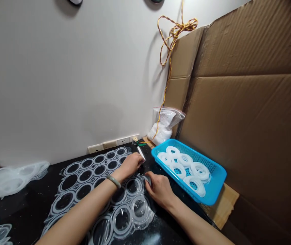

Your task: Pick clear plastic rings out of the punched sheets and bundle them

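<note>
A sheet of translucent silicone-like rings (85, 176), joined by thin film, lies across the black tabletop. My left hand (132, 164), with a bracelet at its wrist, reaches over the sheet to its right edge. Its fingers are curled and the fingertips are mostly hidden, so what they hold cannot be made out. A slim white tool (141, 153) lies just beyond those fingertips, close to or touching them. My right hand (160, 188) grips the sheet's right edge between thumb and forefinger, around a ring there.
On the right, a blue plastic basket (213, 195) holds several loose white rings (197, 170). Behind it are a clear bag of white material (164, 126) and tall cardboard (244, 112). More translucent sheets (15, 177) lie at left. Sockets (109, 144) and a twisted yellow cord (169, 64) are by the wall.
</note>
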Motion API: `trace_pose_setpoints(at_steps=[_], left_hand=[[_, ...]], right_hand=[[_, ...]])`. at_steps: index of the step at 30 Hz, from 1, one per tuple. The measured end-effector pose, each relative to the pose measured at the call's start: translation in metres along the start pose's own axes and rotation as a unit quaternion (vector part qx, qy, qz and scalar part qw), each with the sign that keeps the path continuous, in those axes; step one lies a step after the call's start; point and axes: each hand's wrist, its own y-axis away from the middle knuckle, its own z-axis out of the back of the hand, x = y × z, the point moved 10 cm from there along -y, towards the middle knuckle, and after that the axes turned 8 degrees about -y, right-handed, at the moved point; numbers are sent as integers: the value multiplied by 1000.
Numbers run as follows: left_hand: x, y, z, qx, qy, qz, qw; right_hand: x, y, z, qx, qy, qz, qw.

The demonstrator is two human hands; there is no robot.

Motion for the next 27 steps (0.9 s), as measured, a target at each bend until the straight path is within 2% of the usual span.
trace_pose_setpoints(at_steps=[3, 7, 12, 15, 19, 22, 25, 27], left_hand=[[0, -21, -4, -1, -27, -33, 999], [-3, -35, -11, 13, -60, -73, 995], [0, -36, -17, 22, -83, -94, 992], [2, -30, -14, 10, -78, -89, 993], [4, -11, 5, -33, -51, -61, 996], [-4, 14, 27, -69, -15, -43, 997], [-27, 50, 45, -88, 23, -48, 995], [-51, 77, 53, -94, 57, -62, 992]], right_hand=[[2, 0, -2, 13, -4, 2, 1000], [3, -1, -5, 17, -1, 9, 1000], [1, -2, -9, 18, -4, 15, 1000], [0, -2, -9, 19, -8, 11, 1000], [0, -2, -6, 9, -31, 11, 999], [2, -2, 5, -33, -70, 25, 997], [8, 0, 17, -82, -110, 55, 989], [20, 5, 18, -87, -106, 97, 986]])
